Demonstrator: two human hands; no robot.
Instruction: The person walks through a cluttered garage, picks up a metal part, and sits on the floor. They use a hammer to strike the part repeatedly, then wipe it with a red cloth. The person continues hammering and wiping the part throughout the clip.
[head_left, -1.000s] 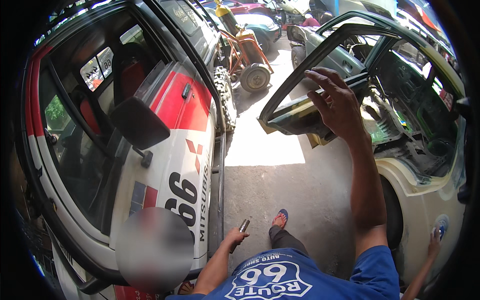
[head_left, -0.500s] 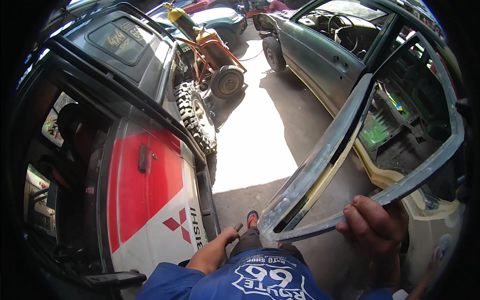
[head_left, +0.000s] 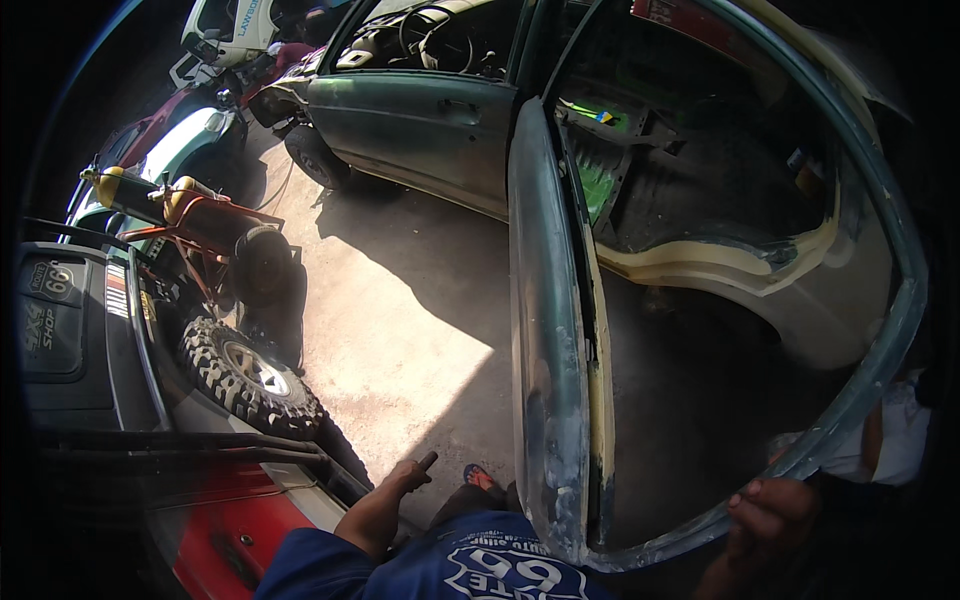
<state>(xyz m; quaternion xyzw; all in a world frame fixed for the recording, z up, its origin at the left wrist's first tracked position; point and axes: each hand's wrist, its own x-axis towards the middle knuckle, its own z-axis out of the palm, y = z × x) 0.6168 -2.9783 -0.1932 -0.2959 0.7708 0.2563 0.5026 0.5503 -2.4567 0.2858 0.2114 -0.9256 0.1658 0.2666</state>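
Observation:
My left hand, low in the middle, is closed on a short metal cylinder. At lower right my right hand has its fingers curled over the window frame of the primer-patched, dull green car door. The door stands open beside me, its panel seen nearly edge-on and its frame arching across the right. Behind it is the stripped car body, with green patches inside and a cream rear section. My feet and blue shirt show at the bottom.
A red-and-white truck with a knobby tyre lines my left. Beyond it stands an orange cart with gas cylinders. More vehicles stand behind. A person in white is partly hidden at the right; another person is at the back.
My view has turned right toward the green car. My right hand has gone from raised and loosely curled to gripping the door frame, and the door now fills more of the right side.

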